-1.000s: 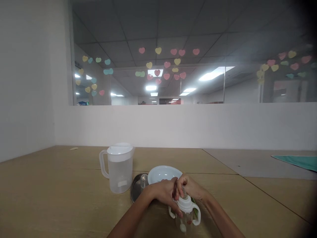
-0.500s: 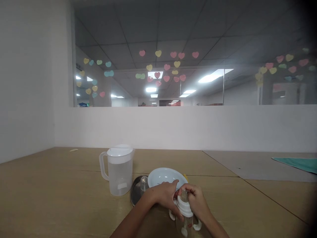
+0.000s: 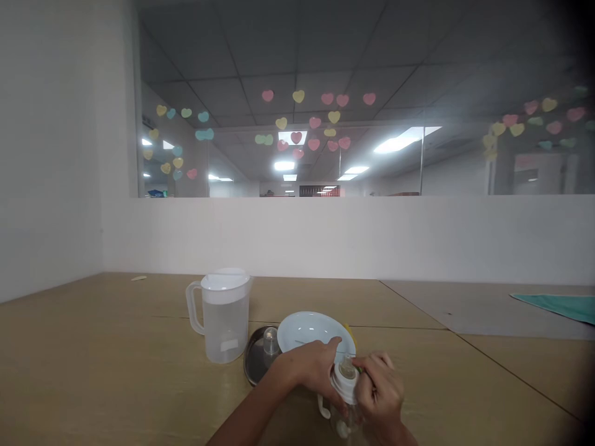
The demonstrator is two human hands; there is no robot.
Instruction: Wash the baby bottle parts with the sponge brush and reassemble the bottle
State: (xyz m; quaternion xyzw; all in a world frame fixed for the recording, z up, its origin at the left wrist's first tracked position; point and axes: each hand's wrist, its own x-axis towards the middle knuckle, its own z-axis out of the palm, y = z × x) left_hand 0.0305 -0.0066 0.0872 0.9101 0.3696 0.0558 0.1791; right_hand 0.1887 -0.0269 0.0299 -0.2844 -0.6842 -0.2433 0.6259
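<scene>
A clear baby bottle (image 3: 343,427) with a white collar (image 3: 344,387), a translucent teat (image 3: 346,367) and a white side handle (image 3: 323,407) stands at the front, its base cut off by the frame. My left hand (image 3: 316,371) is wrapped around its left side at the collar, thumb raised. On the other side, my right hand (image 3: 382,389) is closed, with the curled index finger at the teat's edge. A small green bit shows by that finger; what the hand grips is mostly hidden. Just behind sits a white bowl (image 3: 307,327), partly covered by my left hand.
Left of the bowl, a round dark metal tray (image 3: 253,365) holds a clear dome-shaped cap (image 3: 270,342). A translucent pitcher (image 3: 226,325) with a white lid stands farther left. Something yellow (image 3: 351,334) shows behind the bowl. A teal cloth (image 3: 558,306) lies at far right.
My right hand has turned over and shifted slightly right and down, its fingers now curled beside the teat and uncovering more of it. My left hand keeps its hold on the bottle.
</scene>
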